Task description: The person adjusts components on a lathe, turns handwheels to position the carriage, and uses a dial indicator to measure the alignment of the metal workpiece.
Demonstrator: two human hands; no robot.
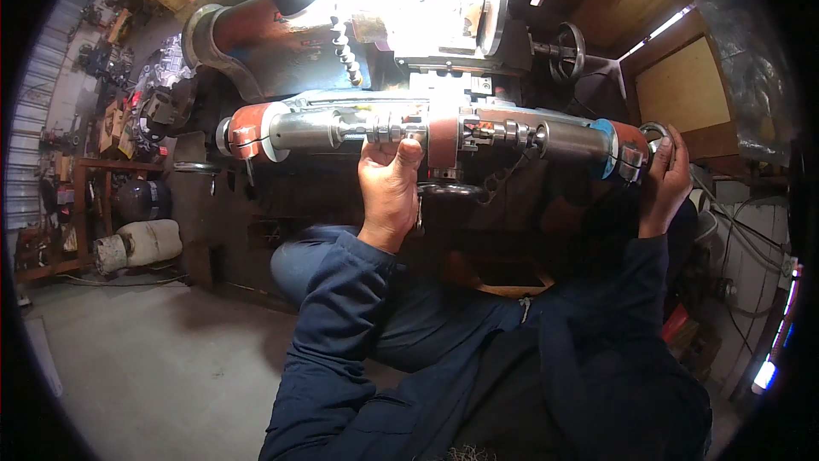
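Observation:
A long steel shaft assembly [303,130] runs crosswise on the machine, with an orange end block [247,127] at the left, an orange middle block [442,141] and an orange-and-blue end block [623,145] at the right. My left hand [388,184] is closed on the steel fitting [384,124] left of the middle block, thumb upward. My right hand [665,179] wraps round the round metal end piece [655,132] beside the right block. A handwheel [452,190] sits below the middle block. A jointed coolant hose [343,43] hangs above the shaft.
A large machine housing [273,52] fills the upper middle, with another handwheel [567,52] at its right. At the left stand a rusty rack [81,205], machine parts and a white cylinder [149,242] on the concrete floor [162,350]. Cables [734,239] hang at the right.

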